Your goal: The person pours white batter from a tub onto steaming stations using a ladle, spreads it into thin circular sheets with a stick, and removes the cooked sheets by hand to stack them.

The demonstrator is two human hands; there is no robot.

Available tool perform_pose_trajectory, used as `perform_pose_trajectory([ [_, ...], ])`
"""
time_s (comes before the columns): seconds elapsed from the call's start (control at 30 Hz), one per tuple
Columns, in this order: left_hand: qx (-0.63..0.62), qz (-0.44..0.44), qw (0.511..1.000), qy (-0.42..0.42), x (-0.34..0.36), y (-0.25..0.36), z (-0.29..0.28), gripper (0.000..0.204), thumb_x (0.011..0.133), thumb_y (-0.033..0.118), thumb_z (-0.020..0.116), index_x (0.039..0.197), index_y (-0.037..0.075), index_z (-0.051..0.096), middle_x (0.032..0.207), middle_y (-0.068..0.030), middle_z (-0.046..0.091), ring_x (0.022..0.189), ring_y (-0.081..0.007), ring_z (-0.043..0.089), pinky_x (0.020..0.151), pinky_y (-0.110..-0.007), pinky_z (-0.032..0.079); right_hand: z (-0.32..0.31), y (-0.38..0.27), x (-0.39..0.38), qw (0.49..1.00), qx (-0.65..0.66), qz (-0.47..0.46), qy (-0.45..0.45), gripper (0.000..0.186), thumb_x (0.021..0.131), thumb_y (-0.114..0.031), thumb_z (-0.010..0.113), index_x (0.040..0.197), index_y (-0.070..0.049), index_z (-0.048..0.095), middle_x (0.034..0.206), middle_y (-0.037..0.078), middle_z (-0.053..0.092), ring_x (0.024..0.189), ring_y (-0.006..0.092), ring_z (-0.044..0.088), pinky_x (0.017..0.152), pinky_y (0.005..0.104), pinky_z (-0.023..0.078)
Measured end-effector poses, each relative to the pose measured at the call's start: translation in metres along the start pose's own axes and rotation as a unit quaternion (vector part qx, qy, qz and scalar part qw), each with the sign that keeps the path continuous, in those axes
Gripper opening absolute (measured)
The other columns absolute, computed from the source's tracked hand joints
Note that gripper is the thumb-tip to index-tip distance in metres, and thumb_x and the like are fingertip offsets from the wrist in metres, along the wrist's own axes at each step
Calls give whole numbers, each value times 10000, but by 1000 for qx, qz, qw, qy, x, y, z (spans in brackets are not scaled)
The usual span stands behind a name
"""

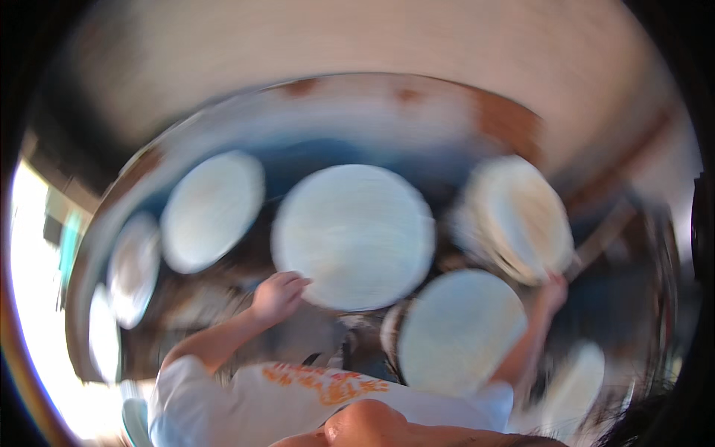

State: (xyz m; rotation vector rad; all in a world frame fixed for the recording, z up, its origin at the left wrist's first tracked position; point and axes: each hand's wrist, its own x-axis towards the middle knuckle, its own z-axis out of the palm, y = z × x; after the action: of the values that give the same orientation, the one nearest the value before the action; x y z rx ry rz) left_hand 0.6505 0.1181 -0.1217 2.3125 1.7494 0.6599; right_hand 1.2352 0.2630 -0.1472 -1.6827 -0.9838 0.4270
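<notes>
A large round metal pan [223, 123] fills the middle of the frame, pale grey along its rim with rust-orange patches at the top and upper right and a dark blue-black inside. On it lie flat round pale discs [354, 235], off-white with faint bluish streaks; the one at upper right [518, 216] looks creamier. At the lower edge, a white short-sleeved shirt [298, 398] bears an orange printed pattern across it.

Whole view smeared by motion blur, pale round discs [353, 235] without readable surface detail, large curved rusty rim [417, 93] indistinct, another person's hands [277, 295] soft-edged with grip unclear, white shirt [298, 395] cut by lower edge, dark interior unreadable.
</notes>
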Motion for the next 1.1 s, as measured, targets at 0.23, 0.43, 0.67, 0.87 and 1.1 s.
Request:
perform_pose_trajectory([
  [0.23, 65, -267, 955, 112, -256, -95, -78, 251, 792, 105, 592, 1035, 138, 648, 989, -84, 623, 896, -310, 605, 773, -404, 515, 141, -27, -253, 935, 218, 101, -262, 193, 837, -120, 507, 1021, -97, 561, 652, 13, 489, 518, 96, 431, 436, 231, 346],
  [0.43, 206, -436, 843, 237, -492, -218, -144, 345, 742, 42, 627, 1076, 125, 619, 1036, -101, 576, 991, -317, 559, 814, -403, 483, 337, -138, -603, 744, 156, 11, -650, 112, 890, -80, 490, 974, -70, 562, 582, -20, 418, 418, 44, 335, 359, 197, 281],
  [0.67, 325, -507, 773, 200, -631, -328, -202, 394, 702, 57, 645, 1086, 134, 598, 1030, -71, 523, 1036, -280, 495, 869, -396, 440, 372, -151, -756, 654, 80, -42, -751, 94, 906, -66, 474, 946, -45, 556, 561, -32, 408, 388, 30, 314, 341, 190, 260],
  [0.87, 349, -409, 820, 197, -676, -414, -213, 137, 718, 131, 626, 855, 134, 619, 959, -27, 567, 993, -234, 547, 865, -380, 439, 476, -225, -821, 592, 61, -112, -796, 91, 916, -71, 479, 941, -53, 565, 567, -37, 427, 408, 25, 329, 359, 184, 255],
  [1.1, 302, -321, 879, 183, -670, -435, -281, 67, 732, 152, 654, 780, 131, 613, 888, 6, 591, 919, -181, 584, 788, -322, 489, 548, -251, -871, 600, 80, -155, -781, 79, 900, -60, 521, 927, -72, 595, 581, -59, 438, 439, 11, 345, 384, 178, 253],
])
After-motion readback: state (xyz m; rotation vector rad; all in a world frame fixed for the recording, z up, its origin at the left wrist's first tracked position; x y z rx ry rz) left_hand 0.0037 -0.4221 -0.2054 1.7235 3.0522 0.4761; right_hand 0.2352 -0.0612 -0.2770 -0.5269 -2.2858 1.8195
